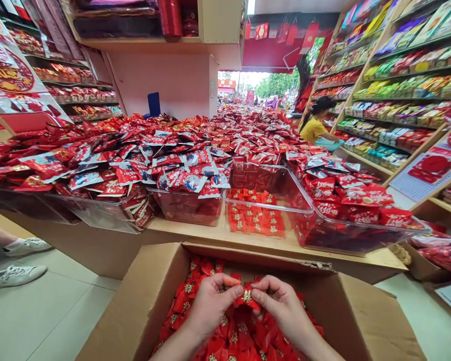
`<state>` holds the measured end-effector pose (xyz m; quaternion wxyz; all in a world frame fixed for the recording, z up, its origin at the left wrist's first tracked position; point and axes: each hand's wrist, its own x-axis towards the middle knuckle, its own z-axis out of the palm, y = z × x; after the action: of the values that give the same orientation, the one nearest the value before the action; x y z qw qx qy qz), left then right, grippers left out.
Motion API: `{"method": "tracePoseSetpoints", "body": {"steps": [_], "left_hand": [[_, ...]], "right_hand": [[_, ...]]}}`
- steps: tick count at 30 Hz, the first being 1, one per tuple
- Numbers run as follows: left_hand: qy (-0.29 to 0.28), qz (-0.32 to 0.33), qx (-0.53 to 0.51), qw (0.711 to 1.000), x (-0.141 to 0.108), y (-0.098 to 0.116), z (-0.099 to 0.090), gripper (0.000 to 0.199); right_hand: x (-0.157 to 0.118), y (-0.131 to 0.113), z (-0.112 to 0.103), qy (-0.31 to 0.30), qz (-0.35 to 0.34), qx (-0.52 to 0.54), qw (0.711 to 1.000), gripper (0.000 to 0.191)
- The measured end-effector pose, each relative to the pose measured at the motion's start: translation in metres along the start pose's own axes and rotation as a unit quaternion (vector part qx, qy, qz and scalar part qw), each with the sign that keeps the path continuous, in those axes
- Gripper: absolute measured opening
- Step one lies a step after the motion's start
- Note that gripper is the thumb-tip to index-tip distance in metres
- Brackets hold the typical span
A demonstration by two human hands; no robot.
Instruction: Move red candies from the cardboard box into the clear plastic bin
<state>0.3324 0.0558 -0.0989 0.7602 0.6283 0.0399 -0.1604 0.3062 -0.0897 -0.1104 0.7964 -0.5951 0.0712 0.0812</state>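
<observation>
Between my two hands is a small red candy packet [247,297] with a gold character on it. My left hand [215,303] pinches its left end between thumb and forefinger, and my right hand [277,302] pinches the right end. Both hands are over an open cardboard box [355,318], which is filled with many similar red packets [225,346]. Behind the box, on a wooden display ledge, a clear plastic bin [304,203] holds a layer of red packets with gold characters, laid in rows on its bottom.
Clear bins heaped with red snack packets [195,170] stand left and right of that bin. The box's flaps [124,306] spread outward. A person in a yellow top [312,129] is near the right shelves [402,95]. White shoes [17,275] show at the left on the tiled floor.
</observation>
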Motion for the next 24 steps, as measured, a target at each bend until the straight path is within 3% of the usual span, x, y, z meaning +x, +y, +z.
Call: {"method": "tracePoseSetpoints", "body": {"steps": [4, 7, 10, 13, 20, 24], "left_hand": [[0.03, 0.013, -0.036, 0.999, 0.001, -0.001, 0.004, 0.017], [0.045, 0.033, -0.044, 0.997, 0.0, -0.005, 0.005, 0.018], [-0.009, -0.008, -0.054, 0.998, -0.002, -0.008, 0.007, 0.029], [-0.047, -0.064, -0.047, 0.996, -0.004, -0.008, 0.007, 0.026], [-0.049, -0.046, -0.002, 0.998, -0.007, -0.003, 0.005, 0.026], [-0.083, -0.024, 0.011, 0.996, -0.008, -0.006, 0.006, 0.025]], "right_hand": [[-0.002, -0.006, 0.002, 0.006, -0.019, 0.007, 1.0, 0.024], [-0.002, -0.005, 0.005, 0.021, -0.021, 0.029, 0.999, 0.032], [-0.002, -0.001, 0.004, 0.012, -0.008, 0.028, 1.0, 0.034], [-0.001, 0.001, -0.002, -0.001, 0.003, 0.006, 1.0, 0.033], [-0.003, -0.003, -0.012, -0.067, 0.003, -0.047, 0.997, 0.027], [-0.006, -0.004, -0.009, -0.085, -0.011, -0.084, 0.993, 0.025]]}}
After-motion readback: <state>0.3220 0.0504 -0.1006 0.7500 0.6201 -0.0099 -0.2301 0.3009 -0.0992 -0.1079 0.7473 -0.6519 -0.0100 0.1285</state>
